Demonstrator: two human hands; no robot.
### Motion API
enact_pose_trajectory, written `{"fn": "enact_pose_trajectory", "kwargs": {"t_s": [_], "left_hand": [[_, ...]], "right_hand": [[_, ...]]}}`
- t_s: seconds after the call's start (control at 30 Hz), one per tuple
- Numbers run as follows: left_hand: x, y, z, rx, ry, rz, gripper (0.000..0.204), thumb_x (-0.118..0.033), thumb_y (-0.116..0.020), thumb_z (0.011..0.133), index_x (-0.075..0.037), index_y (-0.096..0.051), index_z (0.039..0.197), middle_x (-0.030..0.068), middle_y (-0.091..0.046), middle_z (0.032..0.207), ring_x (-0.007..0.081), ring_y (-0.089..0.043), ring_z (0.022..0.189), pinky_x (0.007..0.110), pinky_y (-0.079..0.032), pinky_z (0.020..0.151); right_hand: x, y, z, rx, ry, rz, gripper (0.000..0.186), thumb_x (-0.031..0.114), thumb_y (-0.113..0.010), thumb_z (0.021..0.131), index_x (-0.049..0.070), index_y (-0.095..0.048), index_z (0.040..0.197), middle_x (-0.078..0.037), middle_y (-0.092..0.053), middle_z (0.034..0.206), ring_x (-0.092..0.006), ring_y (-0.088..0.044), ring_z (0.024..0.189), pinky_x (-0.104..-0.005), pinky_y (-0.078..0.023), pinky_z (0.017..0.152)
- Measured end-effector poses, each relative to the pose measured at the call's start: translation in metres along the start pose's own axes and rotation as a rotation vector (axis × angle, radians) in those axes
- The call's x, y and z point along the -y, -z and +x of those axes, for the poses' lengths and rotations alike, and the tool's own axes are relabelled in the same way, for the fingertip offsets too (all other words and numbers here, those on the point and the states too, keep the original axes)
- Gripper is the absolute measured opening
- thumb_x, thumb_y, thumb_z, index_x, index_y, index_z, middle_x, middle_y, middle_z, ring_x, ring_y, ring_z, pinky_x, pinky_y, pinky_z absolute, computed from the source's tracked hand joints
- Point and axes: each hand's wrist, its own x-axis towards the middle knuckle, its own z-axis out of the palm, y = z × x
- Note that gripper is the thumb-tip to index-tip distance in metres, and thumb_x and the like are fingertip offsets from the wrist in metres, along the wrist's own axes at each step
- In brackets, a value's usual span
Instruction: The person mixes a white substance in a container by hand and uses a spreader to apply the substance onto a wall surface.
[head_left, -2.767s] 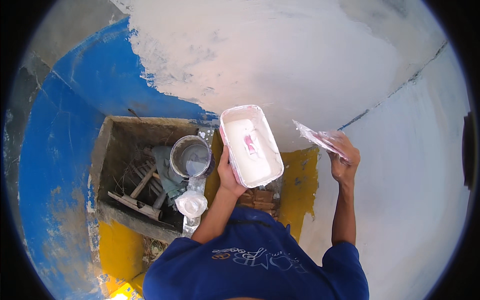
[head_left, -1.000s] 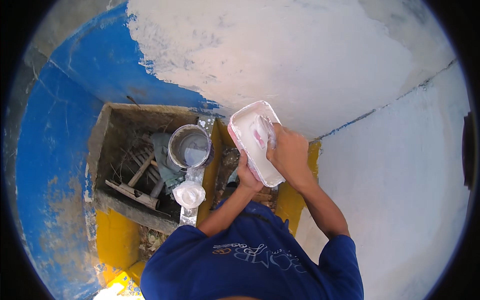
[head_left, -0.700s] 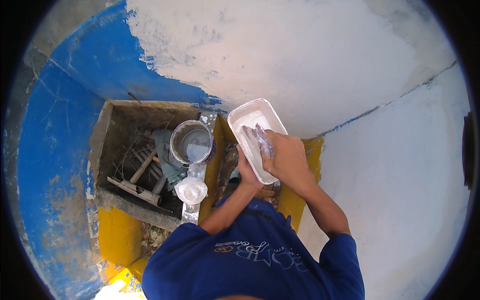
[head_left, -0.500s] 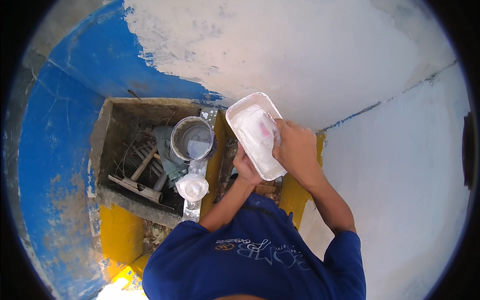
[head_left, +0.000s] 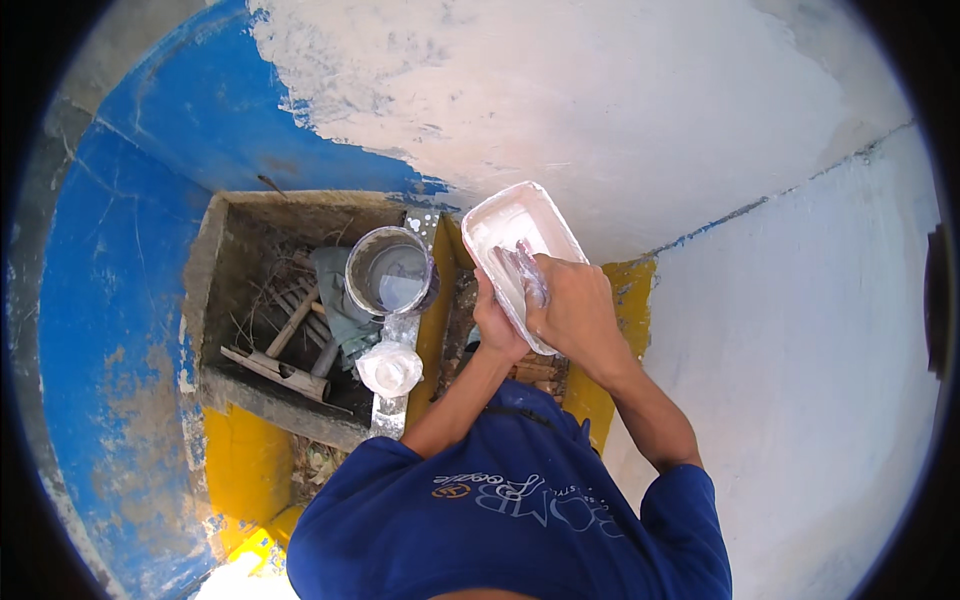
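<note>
My left hand (head_left: 497,322) grips the near edge of a white rectangular tray (head_left: 505,222) from beneath, holding it tilted in front of the wall. My right hand (head_left: 575,310) is over the tray's near end, closed on a flat putty blade (head_left: 527,268) smeared with white filler, its edge pressed into the tray. White filler coats the inside of the tray. My blue sleeves and shirt fill the bottom of the view.
A grey bucket (head_left: 390,274) of pale filler stands on the rim of a concrete box (head_left: 222,255) holding sticks and a cloth. A knotted white plastic bag (head_left: 390,367) lies just below the bucket. The wall (head_left: 620,100) ahead is freshly skimmed white, with blue paint (head_left: 200,110) at left.
My right hand came down from the wall at the right to the tray with the blade and has been working it along the tray's inside. The left hand kept holding the tray.
</note>
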Motion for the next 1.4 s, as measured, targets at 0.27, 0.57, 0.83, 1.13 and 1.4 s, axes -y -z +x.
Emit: {"fn": "enact_pose_trajectory", "kwargs": {"t_s": [0.27, 0.57, 0.83, 1.13, 1.4], "left_hand": [[-0.004, -0.002, -0.001, 0.024, 0.044, -0.032, 0.064, -0.059, -0.035, 0.101, -0.013, -0.041, 0.145, 0.0101, -0.052, 0.138, 0.0284, -0.051, 0.127, 0.047, -0.039, 0.11], [-0.003, 0.002, -0.004, 0.006, 0.065, 0.032, 0.076, -0.065, -0.035, 0.098, -0.011, -0.033, 0.151, 0.0137, -0.045, 0.147, 0.0318, -0.047, 0.133, 0.05, -0.038, 0.112], [0.0, 0.002, -0.004, -0.013, 0.101, 0.048, 0.068, -0.06, -0.032, 0.101, -0.014, -0.033, 0.151, 0.0127, -0.045, 0.148, 0.034, -0.046, 0.133, 0.051, -0.037, 0.111], [-0.005, 0.004, 0.001, -0.01, 0.144, 0.078, 0.072, -0.061, -0.029, 0.101, -0.01, -0.031, 0.151, 0.0153, -0.044, 0.147, 0.0361, -0.047, 0.132, 0.052, -0.039, 0.11], [-0.005, 0.013, 0.003, 0.027, 0.206, 0.001, 0.073, -0.067, -0.037, 0.095, -0.019, -0.036, 0.149, 0.0106, -0.047, 0.144, 0.0379, -0.047, 0.131, 0.06, -0.036, 0.109]], "right_hand": [[-0.002, 0.005, 0.003, 0.07, -0.045, 0.131, 0.018, 0.008, -0.061, 0.074, -0.007, -0.065, 0.083, -0.029, -0.061, 0.073, -0.0478, -0.06, 0.069, -0.0497, -0.05, 0.067], [-0.008, 0.022, 0.007, 0.155, -0.223, 0.36, 0.018, 0.007, -0.064, 0.081, -0.007, -0.066, 0.092, -0.025, -0.064, 0.072, -0.0284, -0.063, 0.064, -0.0389, -0.05, 0.068], [-0.041, 0.013, 0.003, 0.095, -0.28, 0.538, 0.017, 0.008, -0.065, 0.082, -0.007, -0.067, 0.09, -0.017, -0.067, 0.072, -0.0213, -0.062, 0.064, -0.0375, -0.05, 0.067], [-0.057, 0.01, -0.005, 0.024, -0.436, 0.726, 0.016, 0.004, -0.065, 0.084, -0.007, -0.07, 0.096, -0.011, -0.072, 0.082, -0.0141, -0.067, 0.073, -0.0305, -0.052, 0.069], [-0.102, 0.075, 0.008, -0.456, -0.382, 1.539, 0.029, 0.002, -0.056, 0.092, -0.011, -0.058, 0.117, -0.017, -0.067, 0.109, -0.0233, -0.068, 0.095, -0.0362, -0.055, 0.089]]}}
